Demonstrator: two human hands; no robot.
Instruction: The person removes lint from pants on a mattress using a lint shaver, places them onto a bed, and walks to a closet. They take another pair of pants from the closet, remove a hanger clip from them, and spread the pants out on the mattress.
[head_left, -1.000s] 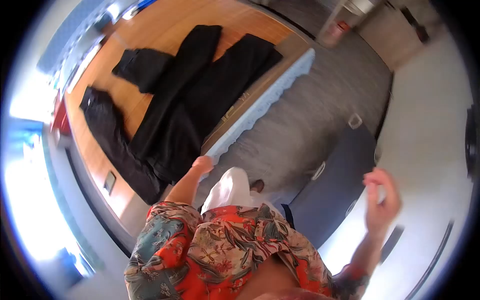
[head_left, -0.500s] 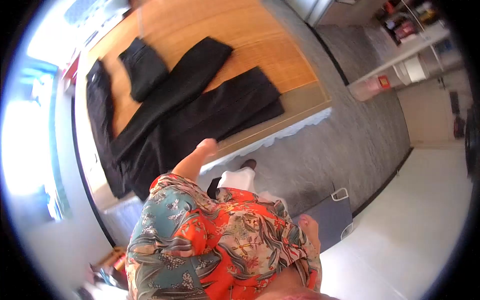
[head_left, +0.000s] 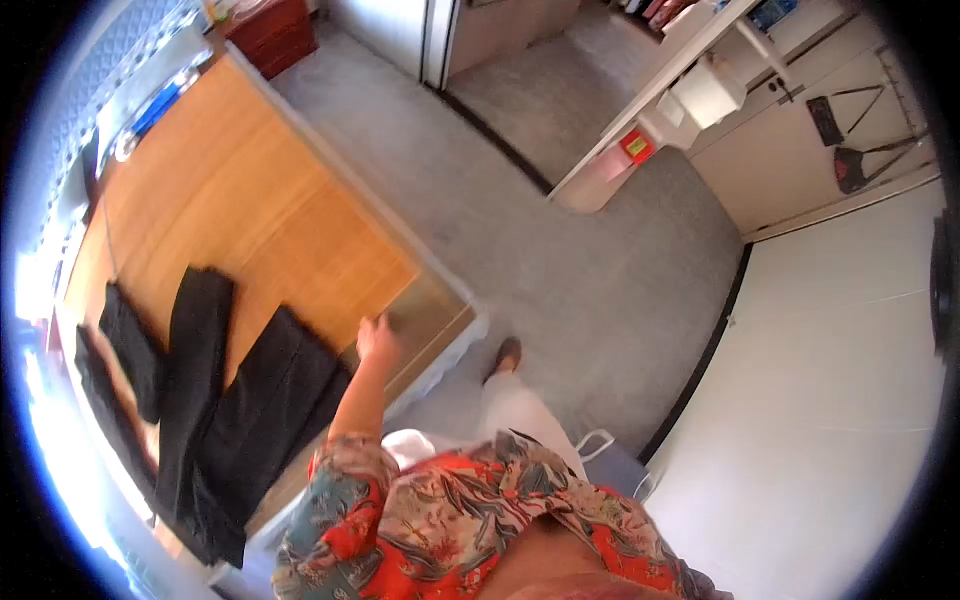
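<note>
black trousers are laid out, unfolded. the left hand is poised alongside — fingers too blurred to tell; right hand unseen.

The left hand had moved along the edge of the mat, from beside the middle of the black trousers to just beside their leg ends. The right hand, raised at the side 1 second earlier and low by the shirt 0.5 seconds earlier, had gone from view. The view had swung, bringing in a red-brown cabinet and leaving only a corner of the blue-grey bag. 1 pale trouser leg now showed stretched toward its shoe.
</note>
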